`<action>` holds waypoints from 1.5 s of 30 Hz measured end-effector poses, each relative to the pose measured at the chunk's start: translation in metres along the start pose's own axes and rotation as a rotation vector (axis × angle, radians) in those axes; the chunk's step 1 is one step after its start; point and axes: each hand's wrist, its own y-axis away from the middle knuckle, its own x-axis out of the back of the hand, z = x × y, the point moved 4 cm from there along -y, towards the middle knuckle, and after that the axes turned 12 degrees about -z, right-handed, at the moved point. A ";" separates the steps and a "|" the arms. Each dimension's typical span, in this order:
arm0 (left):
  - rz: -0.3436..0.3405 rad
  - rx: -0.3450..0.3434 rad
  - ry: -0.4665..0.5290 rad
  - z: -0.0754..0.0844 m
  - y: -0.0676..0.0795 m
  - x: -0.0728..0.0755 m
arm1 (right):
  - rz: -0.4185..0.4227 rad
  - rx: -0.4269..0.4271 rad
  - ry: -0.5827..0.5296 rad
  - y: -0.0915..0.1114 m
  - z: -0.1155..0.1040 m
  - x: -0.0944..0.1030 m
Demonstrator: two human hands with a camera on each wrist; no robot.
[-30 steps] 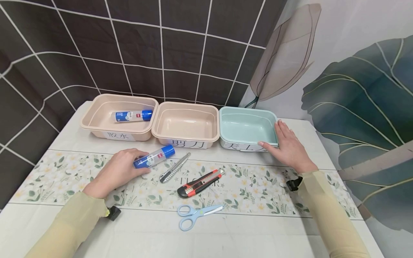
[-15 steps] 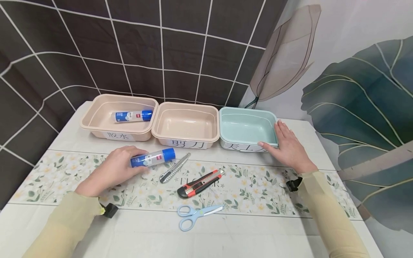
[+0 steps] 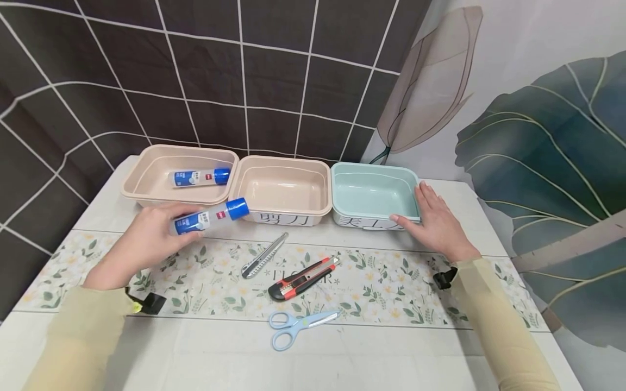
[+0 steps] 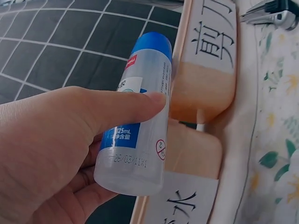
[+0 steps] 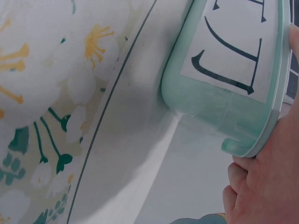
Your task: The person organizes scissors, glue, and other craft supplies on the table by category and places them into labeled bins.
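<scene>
My left hand pinches a clear glue bottle with a blue cap and blue label, thumb across its front. The bottle is held tilted, cap to the right, in front of the left pink bin. Its lower end shows plainly in the left wrist view. A similar glue bottle lies inside that bin. My right hand rests against the right end of the light blue bin, fingers straight along its side and thumb at the front rim. Nothing is in the blue bin.
Between the two stands a second pink bin with a paper label. On the floral cloth lie a silver utility knife and a red-and-black utility knife. Light blue scissors lie nearer the front. A dark tiled-pattern backdrop rises behind.
My left hand has lifted the glue bottle from near the silver knife and carried it left and back toward the left bin. My right hand has stayed at the blue bin.
</scene>
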 end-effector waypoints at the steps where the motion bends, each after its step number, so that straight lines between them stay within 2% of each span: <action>1: 0.004 0.009 0.001 -0.001 0.001 0.003 | -0.001 0.001 0.001 0.000 -0.001 0.000; 8: 0.017 0.076 -0.014 -0.011 -0.002 0.024 | -0.001 0.008 0.007 0.000 -0.002 0.002; 16: 0.062 0.103 -0.019 -0.035 -0.021 0.041 | -0.005 0.000 0.011 -0.001 0.000 -0.001; 20: 0.057 0.150 0.040 -0.050 -0.031 0.047 | -0.002 -0.002 0.010 -0.002 0.001 -0.002; 24: -0.010 0.239 0.100 -0.064 -0.040 0.047 | 0.003 -0.004 0.014 -0.001 0.001 -0.002; 26: -0.023 0.254 0.111 -0.069 -0.045 0.046 | 0.003 -0.007 0.015 -0.001 0.000 -0.001; 34: -0.006 0.220 0.095 -0.083 -0.057 0.040 | 0.002 -0.006 0.010 0.000 -0.002 0.000; 41: -0.093 0.284 0.135 -0.089 -0.062 0.031 | 0.007 -0.008 0.013 0.000 -0.001 0.000; 45: -0.107 0.284 0.132 -0.090 -0.065 0.030 | 0.005 -0.018 0.013 0.000 0.000 -0.001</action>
